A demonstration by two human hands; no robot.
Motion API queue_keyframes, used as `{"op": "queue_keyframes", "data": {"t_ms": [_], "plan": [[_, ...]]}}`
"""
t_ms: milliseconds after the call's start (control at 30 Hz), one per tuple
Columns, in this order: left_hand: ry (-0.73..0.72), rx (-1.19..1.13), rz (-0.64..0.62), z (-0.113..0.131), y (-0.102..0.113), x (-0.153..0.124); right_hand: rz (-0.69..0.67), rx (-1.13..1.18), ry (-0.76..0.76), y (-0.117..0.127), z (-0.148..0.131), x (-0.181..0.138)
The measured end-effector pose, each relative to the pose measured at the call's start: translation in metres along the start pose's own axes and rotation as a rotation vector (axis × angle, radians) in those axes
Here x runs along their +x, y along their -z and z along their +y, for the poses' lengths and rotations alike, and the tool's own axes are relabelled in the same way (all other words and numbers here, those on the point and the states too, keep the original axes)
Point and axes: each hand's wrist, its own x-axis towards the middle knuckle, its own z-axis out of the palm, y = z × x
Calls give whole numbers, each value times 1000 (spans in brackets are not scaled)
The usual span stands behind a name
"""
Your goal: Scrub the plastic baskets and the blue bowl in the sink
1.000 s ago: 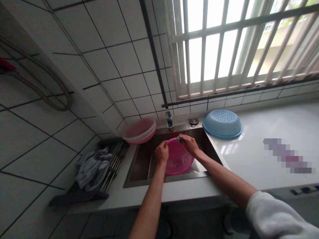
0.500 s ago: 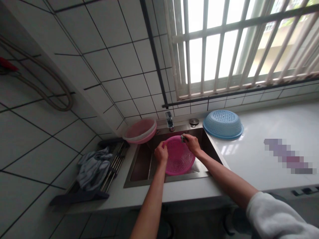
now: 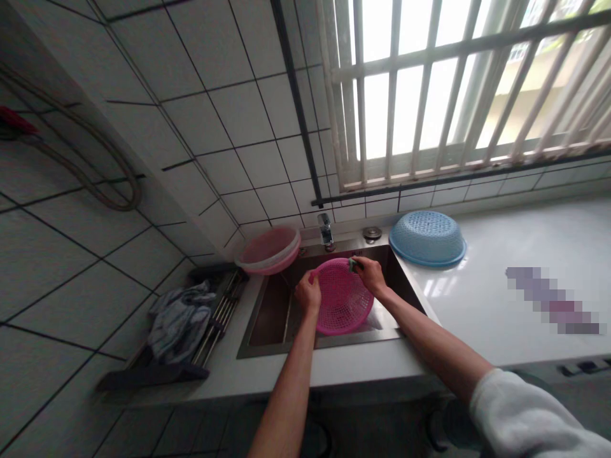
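A bright pink plastic colander [image 3: 341,305] is tilted over the metal sink [image 3: 272,318], its holed inside facing me. On its left rim my left hand [image 3: 308,291] is closed, thumb over the edge. My right hand [image 3: 370,275] pinches a small green scouring pad [image 3: 352,264] against the upper right rim of the colander. Most of the pad is hidden by the fingers, so its full shape does not show. Behind the colander stands the chrome faucet [image 3: 325,230].
Pink basins [image 3: 270,251] rest at the sink's back left corner. Right of the sink, a blue colander [image 3: 428,238] lies upside down on the white counter [image 3: 482,305]. A grey cloth [image 3: 179,321] is draped on a rack [image 3: 220,324] at left. A drain strainer [image 3: 372,233] sits behind the sink.
The right hand has shifted the scouring pad very slightly along the rim, and more of its green shows. The left hand and the colander are nearly unmoved.
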Motion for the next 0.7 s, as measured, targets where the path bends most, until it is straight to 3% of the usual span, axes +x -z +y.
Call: {"op": "queue_keyframes", "data": {"t_ms": [233,333,500,567,700], "plan": [[-211,21,-190,10,-5,-9,-171,50,252,-23,-29,-10],[-152,-1,-117,6,-2,-7,-130,53,233,-20,-27,-5],[3,0,1,-1,1,-1,-28,-13,62,-1,-7,2],[-42,12,-51,1,-1,-2,-60,-33,101,-2,-8,-1],[-217,59,-222,8,-6,-7,-208,-2,322,-20,-28,-9]]}}
